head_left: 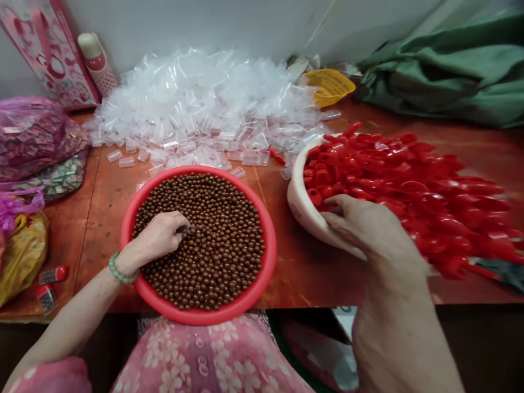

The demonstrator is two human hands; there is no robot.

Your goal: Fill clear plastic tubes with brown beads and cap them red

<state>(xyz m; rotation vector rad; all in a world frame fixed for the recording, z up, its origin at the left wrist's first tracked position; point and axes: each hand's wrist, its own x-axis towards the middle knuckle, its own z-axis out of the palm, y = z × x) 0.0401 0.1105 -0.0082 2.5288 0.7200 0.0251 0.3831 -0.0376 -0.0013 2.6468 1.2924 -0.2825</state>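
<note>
Glossy brown balls (229, 262) are held in a red basin (269, 251) at eight o'clock; red plastic pieces (409, 180) are heaped over a white bowl (299, 206) at three.

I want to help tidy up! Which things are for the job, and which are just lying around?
Likely for the job:
brown balls in the red bowl, with the left hand there
red plastic pieces and white bowl, with the right hand there
probably the clear tubes

Probably just lying around:
pink bag
flask
green cloth
</note>
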